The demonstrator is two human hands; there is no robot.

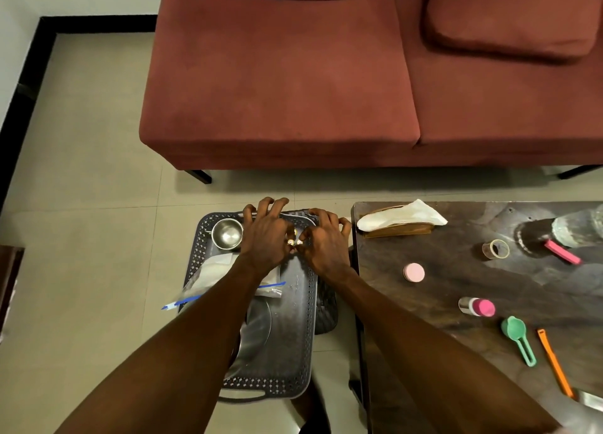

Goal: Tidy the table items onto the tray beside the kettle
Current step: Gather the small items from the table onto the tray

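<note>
- I see both hands over the far end of the grey tray [295,345], which sits left of the table [456,352].
- My left hand [266,234] and right hand [326,242] meet thumb to thumb, and each pinches a small pale, gold-tinted piece [294,241]; the rest of it is hidden between the hands, so I cannot tell what it is or whether it is one thing or two.
- The other fingers [277,205] of both hands are curled and spread above the tray's far rim.
- Just left of the left fingers, a steel cup [226,233] stands in the tray.
- Under my left wrist lies a clear bag [208,275] with a blue strip, partly covered by the arm; nearer me a steel plate [257,329] is half hidden too.
- Well right of the right fingers, on the table: a tissue holder [399,222], tape roll [496,249], pink disc [413,272], pink-capped bottle [477,307], green scoop [518,337] and orange strip [554,363].
- A clear vessel [579,226] at the right edge is cut off and blurred.
</note>
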